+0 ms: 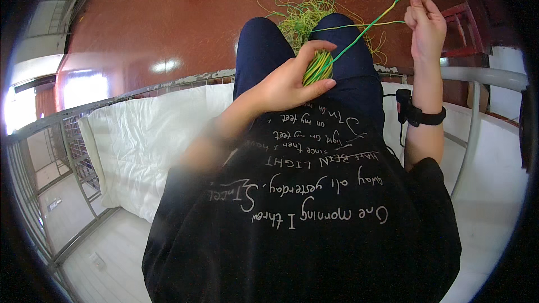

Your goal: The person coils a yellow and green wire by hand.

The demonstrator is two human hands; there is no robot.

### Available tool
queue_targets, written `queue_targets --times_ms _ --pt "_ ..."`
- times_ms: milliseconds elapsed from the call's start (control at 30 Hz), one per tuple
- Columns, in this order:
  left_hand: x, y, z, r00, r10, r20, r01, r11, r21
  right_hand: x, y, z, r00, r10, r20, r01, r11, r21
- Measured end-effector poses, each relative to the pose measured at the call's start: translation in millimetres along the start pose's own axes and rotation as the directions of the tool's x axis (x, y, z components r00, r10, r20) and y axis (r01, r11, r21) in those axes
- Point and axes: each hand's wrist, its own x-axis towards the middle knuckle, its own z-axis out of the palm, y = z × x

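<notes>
My left hand (292,78) is wrapped round a ball of green and yellow string (319,68), held over my lap. From the ball a strand of string (359,36) runs taut up and right to my right hand (425,19), which pinches it between thumb and fingers, raised beyond my right knee. A second length crosses from the right hand back toward the left, over my right thigh. Between my knees and past them lies a loose, tangled heap of the same string (306,17), with loops trailing at its edges.
I sit on a bed with a white quilt (151,140) and a metal rail (168,87) along its edge. The reddish-brown floor (168,17) spreads ahead. A curved grey bed rail (483,76) stands at the right, near a red wooden piece (463,28). A black strap device (426,116) is on my right wrist.
</notes>
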Motion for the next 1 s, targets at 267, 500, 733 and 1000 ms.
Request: queue_targets --times_ms 267,500,733,1000 --pt "-8 69 -4 0.991 0.099 -0.090 -0.133 0.824 -0.550 -30 45 47 0.883 0.430 0.188 -0.454 0.885 0.105" --pt "12 87 -39 0.785 0.243 -0.570 -0.488 0.809 -0.327 -67 49 105 0.737 0.335 0.587 -0.462 0.884 0.076" --pt "18 90 -82 0.644 0.415 -0.643 -0.701 0.657 -0.278 -96 62 128 0.629 0.376 0.681 -0.222 0.926 -0.306" --pt "28 -10 -85 0.616 0.293 -0.731 -0.194 0.956 0.220 -91 3 128 0.624 0.091 0.776 0.304 0.887 -0.348"
